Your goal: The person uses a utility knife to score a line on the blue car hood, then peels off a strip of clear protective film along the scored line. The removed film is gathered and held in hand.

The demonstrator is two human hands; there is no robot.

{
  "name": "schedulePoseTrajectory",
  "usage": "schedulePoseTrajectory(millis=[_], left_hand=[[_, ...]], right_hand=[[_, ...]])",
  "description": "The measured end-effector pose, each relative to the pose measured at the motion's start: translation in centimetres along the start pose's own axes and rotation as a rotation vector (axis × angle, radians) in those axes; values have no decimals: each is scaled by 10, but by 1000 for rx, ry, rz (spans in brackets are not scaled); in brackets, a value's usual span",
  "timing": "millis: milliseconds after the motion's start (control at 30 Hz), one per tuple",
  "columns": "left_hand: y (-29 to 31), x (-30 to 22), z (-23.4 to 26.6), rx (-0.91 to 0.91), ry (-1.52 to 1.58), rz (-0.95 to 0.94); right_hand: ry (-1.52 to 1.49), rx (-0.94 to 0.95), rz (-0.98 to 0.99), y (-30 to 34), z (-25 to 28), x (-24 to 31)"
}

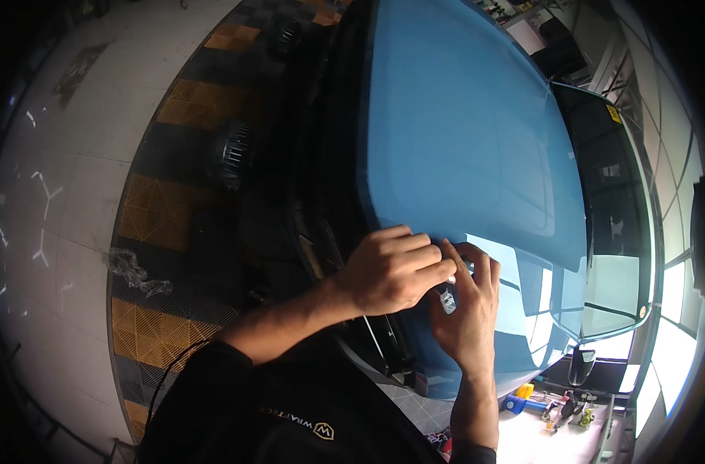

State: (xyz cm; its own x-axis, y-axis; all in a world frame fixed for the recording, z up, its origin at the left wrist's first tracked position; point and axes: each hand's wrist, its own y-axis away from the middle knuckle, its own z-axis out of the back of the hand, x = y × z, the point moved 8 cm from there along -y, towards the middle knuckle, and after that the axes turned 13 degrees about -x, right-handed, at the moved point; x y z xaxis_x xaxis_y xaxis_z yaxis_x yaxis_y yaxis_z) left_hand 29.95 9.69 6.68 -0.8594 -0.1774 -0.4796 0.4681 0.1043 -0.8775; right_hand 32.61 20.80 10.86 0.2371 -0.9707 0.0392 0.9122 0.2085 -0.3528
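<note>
Both of my hands meet above the glossy blue hood of a car. My left hand is closed, with its fingertips pinched together against the fingers of the other hand. My right hand has its fingers curled in. A small, shiny, crumpled clear piece shows at its palm, between the two hands; its kind is too small to tell. What the left fingertips pinch, if anything, is hidden. The hood's front edge runs just under my left wrist.
The dark windshield lies beyond the hood, with a side mirror near it. Crumpled clear film lies on the black and orange floor tiles. At lower right, several tools and bottles stand on a white surface.
</note>
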Motion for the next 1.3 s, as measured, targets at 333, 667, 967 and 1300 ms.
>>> schedulePoseTrajectory(millis=[333, 667, 967, 1300], left_hand=[[25, -3, 31, -140, 101, 171], [23, 63, 37, 80, -110, 147], [-5, 81, 22, 298, -199, 122], [-69, 30, -31, 156, 22, -32]], right_hand=[[-189, -178, 123, -11, -22, 3], [-410, -359, -61, -1, -20, -19], [-581, -400, -291, -7, -32, -38], [-1026, -610, -643, -1, -37, -69]])
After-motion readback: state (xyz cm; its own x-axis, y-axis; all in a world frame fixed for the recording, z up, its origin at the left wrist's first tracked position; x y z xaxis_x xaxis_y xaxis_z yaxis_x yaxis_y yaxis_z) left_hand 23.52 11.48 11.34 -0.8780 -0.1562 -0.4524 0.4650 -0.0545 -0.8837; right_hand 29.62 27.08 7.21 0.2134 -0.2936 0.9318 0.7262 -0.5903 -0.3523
